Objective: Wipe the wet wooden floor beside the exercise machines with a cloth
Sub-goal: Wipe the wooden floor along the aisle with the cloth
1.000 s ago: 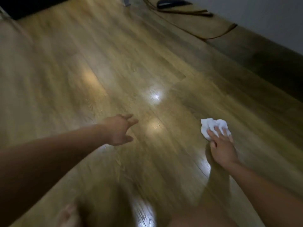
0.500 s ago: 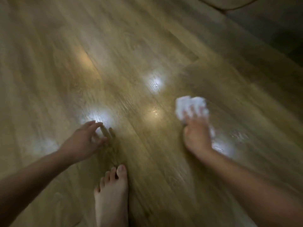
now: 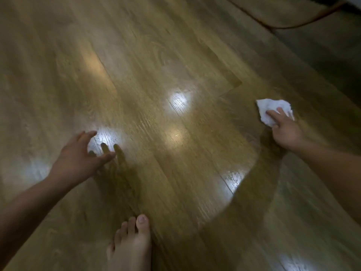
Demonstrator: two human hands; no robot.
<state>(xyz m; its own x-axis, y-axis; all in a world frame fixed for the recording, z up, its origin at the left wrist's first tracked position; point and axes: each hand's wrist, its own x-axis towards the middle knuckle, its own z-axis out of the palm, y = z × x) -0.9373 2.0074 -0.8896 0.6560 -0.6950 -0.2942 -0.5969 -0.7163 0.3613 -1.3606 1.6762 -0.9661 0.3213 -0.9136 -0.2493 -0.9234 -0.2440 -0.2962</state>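
Our right hand (image 3: 285, 132) presses the white cloth (image 3: 273, 109) flat against the wooden floor (image 3: 156, 55); our left hand (image 3: 82, 157) hovers spread, empty

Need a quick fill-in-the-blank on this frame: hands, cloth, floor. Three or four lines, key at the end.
1. The white cloth is pressed to the floor by the ____ hand.
2. The left hand holds ____.
3. Near the bottom edge, a bare ____ stands on the wooden floor.
4. The cloth's colour is ____.

Missing words: right; nothing; foot; white
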